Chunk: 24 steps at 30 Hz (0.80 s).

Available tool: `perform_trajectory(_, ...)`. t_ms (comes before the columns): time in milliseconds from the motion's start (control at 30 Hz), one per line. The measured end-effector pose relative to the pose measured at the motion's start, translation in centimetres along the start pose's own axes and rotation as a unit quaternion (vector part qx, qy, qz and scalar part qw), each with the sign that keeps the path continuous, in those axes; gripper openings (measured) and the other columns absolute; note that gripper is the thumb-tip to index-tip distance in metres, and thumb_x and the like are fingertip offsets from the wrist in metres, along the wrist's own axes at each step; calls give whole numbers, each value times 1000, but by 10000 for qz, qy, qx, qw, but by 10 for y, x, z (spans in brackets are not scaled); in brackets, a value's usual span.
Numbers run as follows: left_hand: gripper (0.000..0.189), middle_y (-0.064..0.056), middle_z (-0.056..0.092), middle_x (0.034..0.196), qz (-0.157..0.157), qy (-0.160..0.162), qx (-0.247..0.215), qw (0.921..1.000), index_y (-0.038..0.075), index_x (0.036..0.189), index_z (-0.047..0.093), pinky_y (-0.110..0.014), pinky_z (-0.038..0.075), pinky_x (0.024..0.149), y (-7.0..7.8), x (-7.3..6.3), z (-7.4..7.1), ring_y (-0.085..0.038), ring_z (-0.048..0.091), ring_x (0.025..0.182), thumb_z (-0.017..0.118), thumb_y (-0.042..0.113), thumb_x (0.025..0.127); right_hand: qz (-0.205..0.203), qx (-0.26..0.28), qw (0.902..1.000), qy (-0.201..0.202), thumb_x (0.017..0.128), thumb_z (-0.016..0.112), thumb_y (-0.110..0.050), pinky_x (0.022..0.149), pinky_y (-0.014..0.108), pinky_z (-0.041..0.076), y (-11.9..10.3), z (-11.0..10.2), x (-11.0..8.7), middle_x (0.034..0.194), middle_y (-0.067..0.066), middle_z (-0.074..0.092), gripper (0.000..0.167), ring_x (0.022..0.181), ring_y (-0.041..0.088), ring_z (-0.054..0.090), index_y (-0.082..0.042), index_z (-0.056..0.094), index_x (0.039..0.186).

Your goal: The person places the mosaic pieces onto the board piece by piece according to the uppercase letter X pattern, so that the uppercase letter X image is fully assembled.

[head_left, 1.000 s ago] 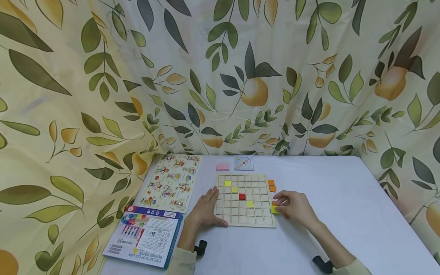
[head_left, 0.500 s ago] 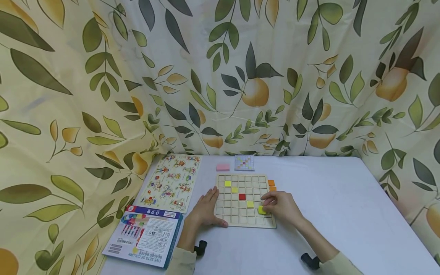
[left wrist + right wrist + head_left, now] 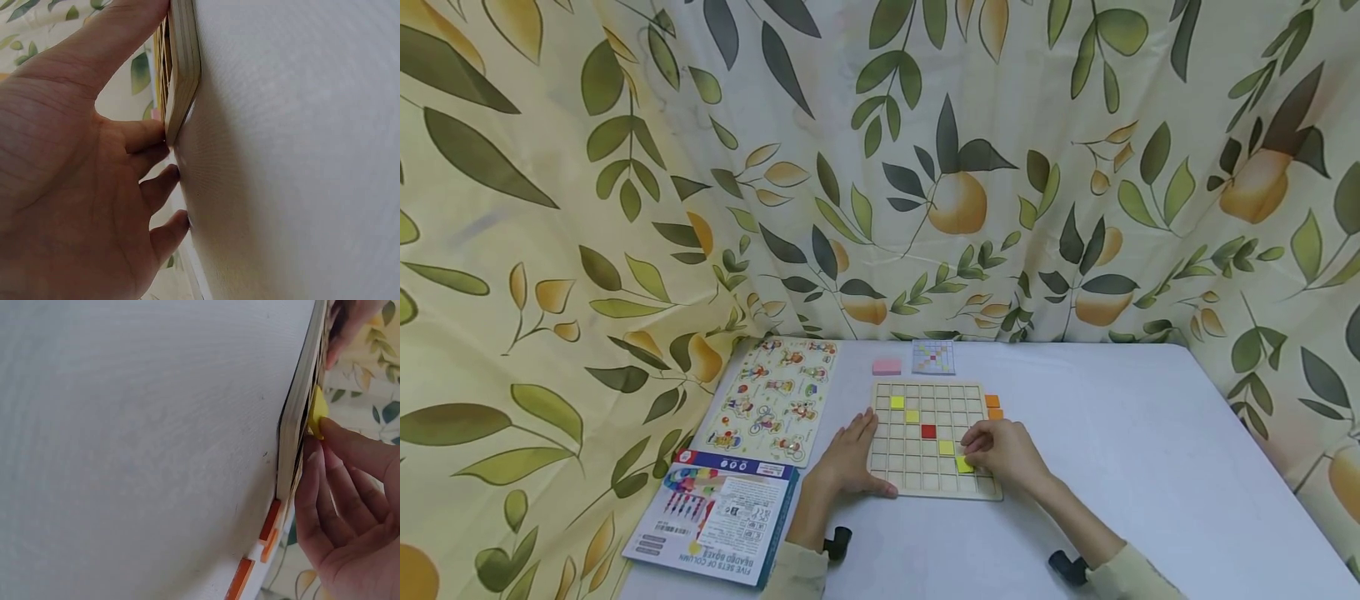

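Note:
A wooden grid board (image 3: 917, 483) lies flat on the white table. My left hand (image 3: 847, 458) rests at its left side, fingers spread along the edge and thumb at the front corner. Between thumb and fingers, my right hand (image 3: 1009, 454) pinches a yellow square tile (image 3: 964, 466), held tilted at the board's lower right squares in the right wrist view. Up and left of it, a diagonal runs through a second yellow tile (image 3: 946, 448), a red tile (image 3: 928, 432) and two more yellow tiles, the farthest yellow one (image 3: 897, 402) near the top left corner.
Orange tiles (image 3: 992, 402) lie along the board's right edge; more orange tiles (image 3: 239, 578) show in the right wrist view. Behind the board are a pink stack (image 3: 886, 367) and a small pattern card (image 3: 933, 357). At left lie a picture sheet (image 3: 775, 400) and a printed box (image 3: 715, 517).
My right hand has carried the yellow tile leftward from beside the board's right edge to over its lower right squares. The left hand has stayed at the board's left edge.

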<state>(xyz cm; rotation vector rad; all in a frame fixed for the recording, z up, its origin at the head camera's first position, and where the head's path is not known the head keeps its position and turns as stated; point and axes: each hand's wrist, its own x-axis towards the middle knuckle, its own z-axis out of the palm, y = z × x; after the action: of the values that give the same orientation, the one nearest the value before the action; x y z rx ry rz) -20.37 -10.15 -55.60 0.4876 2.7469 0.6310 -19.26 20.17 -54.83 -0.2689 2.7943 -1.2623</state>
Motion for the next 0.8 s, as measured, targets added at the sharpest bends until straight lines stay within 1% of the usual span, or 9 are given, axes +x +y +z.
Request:
perform_trajectory(100,132,-10,19,174,8,7,-6,10000,6,165,26,-50,16,130,1,0,0,-28,14,161,95,57,65,-33,-41,10000,32,76,88,3,65,22,55,2,1,1,75,-6,70,22,69,9,65,-12,77,88)
perform_trajectory(200,132,-9,19,174,5,6,-3,10000,6,166,26,-50,16,130,1,0,0,-28,15,161,95,57,65,-70,-58,9999,63,76,88,4,66,22,55,3,2,0,74,-7,70,23,69,9,65,-12,77,89)
perform_trajectory(433,131,-9,19,174,27,-13,-23,10000,6,165,26,-50,16,130,1,-1,-1,-29,15,161,95,56,67,-106,-164,9997,113,78,87,2,69,22,57,0,-3,-4,78,-6,72,23,70,7,67,-7,78,96)
perform_trajectory(600,131,-10,20,174,41,-7,-39,10000,5,165,26,-50,16,130,1,-1,-1,-29,15,161,95,56,66,-123,-208,9990,373,82,85,0,69,22,60,2,-16,-9,83,-4,75,20,74,9,71,-4,78,100)
perform_trajectory(700,131,-10,20,174,58,12,-12,10000,5,165,26,-50,16,130,1,-1,-1,-29,15,161,95,56,66,-45,-284,9982,535,83,84,-1,68,22,59,5,-28,-12,85,-3,75,20,76,10,72,-4,78,102)
perform_trajectory(800,131,-10,20,174,69,10,-5,10000,5,165,26,-50,17,130,1,-2,-1,-29,16,161,95,56,66,78,-391,9974,608,83,84,-3,68,24,59,9,-39,-15,86,-2,75,20,77,12,72,-4,78,102)
